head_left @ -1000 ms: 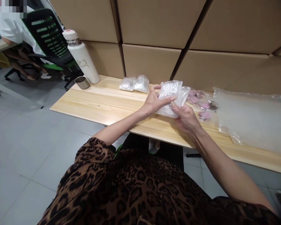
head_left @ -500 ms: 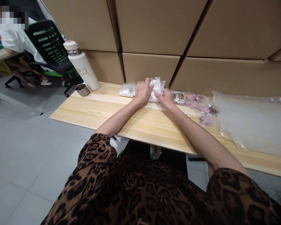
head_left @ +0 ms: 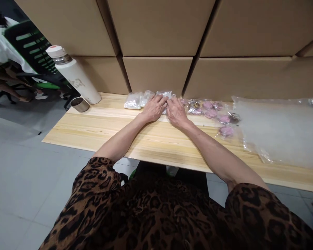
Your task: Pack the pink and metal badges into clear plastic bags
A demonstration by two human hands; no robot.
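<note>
Both hands rest on a stack of clear plastic packets (head_left: 163, 94) close to the cardboard boxes. My left hand (head_left: 154, 109) lies over the packets' left side, palm down with its fingers stretched out. From the right, my right hand (head_left: 176, 113) presses on the same packets, its fingers also extended; their tips nearly meet the left hand's. Much of the stack is hidden under the hands. Just left of them lie more clear packets (head_left: 134, 100). Clear bags with pink pieces (head_left: 210, 110) are spread to the right of my right hand.
Large cardboard boxes (head_left: 156, 74) form a wall behind the wooden table (head_left: 99, 130). At the left end stand a white flask (head_left: 79, 81) and a metal cup (head_left: 79, 104). A big translucent plastic sheet or bag (head_left: 281, 132) covers the right. A person sits beyond a chair (head_left: 32, 45).
The packet stack, earlier held up and tilted between my hands, now lies lower under flattened fingers. My hands have come closer together. The view has shifted slightly to the right.
</note>
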